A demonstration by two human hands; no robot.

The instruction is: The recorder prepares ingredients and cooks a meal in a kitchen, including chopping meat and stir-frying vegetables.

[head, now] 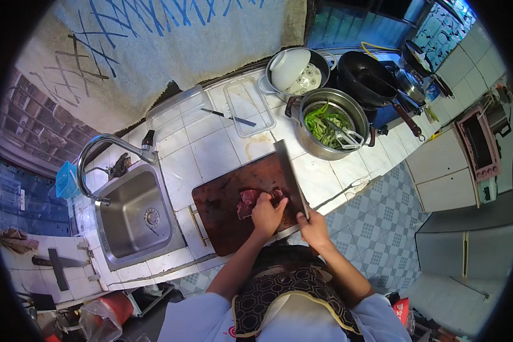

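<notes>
Raw red meat (pixel 247 200) lies on a dark reddish-brown cutting board (pixel 222 213) on the tiled counter. My left hand (pixel 268 213) presses on the meat with its fingers, the thumb spread towards the blade. A smaller piece of meat (pixel 277 195) shows just beyond those fingers. In my right hand (pixel 314 226) is the handle of a cleaver (pixel 291 179), whose broad blade stands over the right part of the board. The cleaver's edge is seen too steeply to tell whether it touches the board.
A steel sink (pixel 132 213) with a curved faucet (pixel 111 141) is at the left. Behind the board are clear plastic containers (pixel 250 107) and a black-handled knife (pixel 243 122). A steel pot (pixel 312 145) of cut green vegetables stands back right, near a black wok (pixel 363 81).
</notes>
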